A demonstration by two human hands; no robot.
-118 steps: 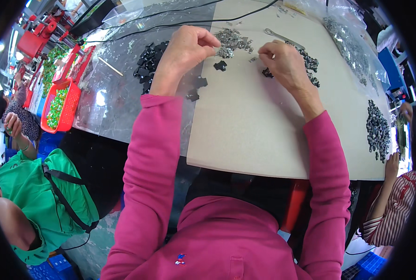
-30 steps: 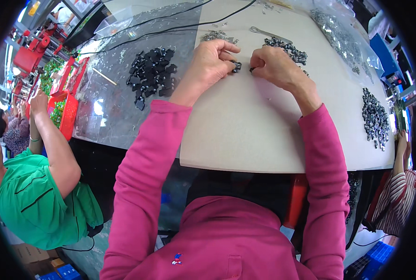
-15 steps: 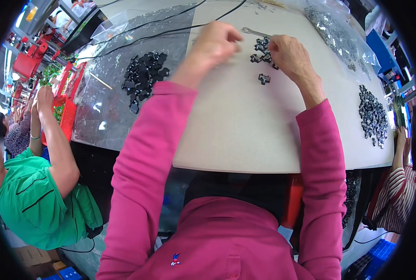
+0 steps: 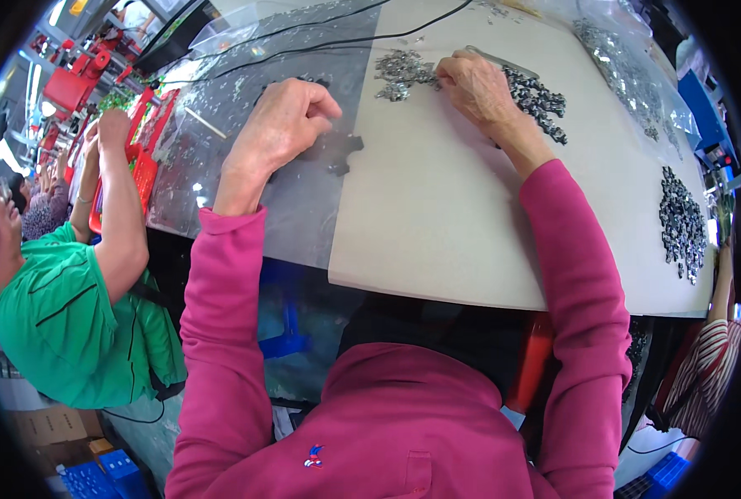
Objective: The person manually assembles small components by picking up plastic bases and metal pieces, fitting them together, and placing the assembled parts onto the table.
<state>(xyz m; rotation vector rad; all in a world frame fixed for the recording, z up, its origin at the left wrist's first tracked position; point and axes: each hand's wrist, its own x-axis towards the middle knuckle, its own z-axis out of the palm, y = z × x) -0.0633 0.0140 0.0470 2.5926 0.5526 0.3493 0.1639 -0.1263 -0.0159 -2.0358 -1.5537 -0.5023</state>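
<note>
My left hand [image 4: 279,125] hovers over the grey sheet on the left, thumb and forefinger apart. It covers most of a pile of flat black pieces, whose edge [image 4: 314,81] peeks out behind it. Just below its fingertips a dark flat piece [image 4: 341,155] shows blurred. My right hand [image 4: 477,90] bends its fingers down at the edge of a heap of small silver metal parts [image 4: 403,71]; what its fingertips pinch is hidden. Beside that wrist lies a cluster of black-and-silver assembled pieces [image 4: 541,104]. A flat metal tool [image 4: 503,63] sticks out behind the hand.
Another heap of small dark parts [image 4: 682,223] lies at the table's right. A clear plastic bag of metal parts [image 4: 628,75] lies at the far right. Black cables [image 4: 337,46] cross the back. A person in green [image 4: 79,316] works at the left beside a red basket [image 4: 143,179].
My left hand has swung left from the pale board to over the black pile. My right hand has shifted left relative to the assembled pieces, uncovering more of them; the silver parts now show.
</note>
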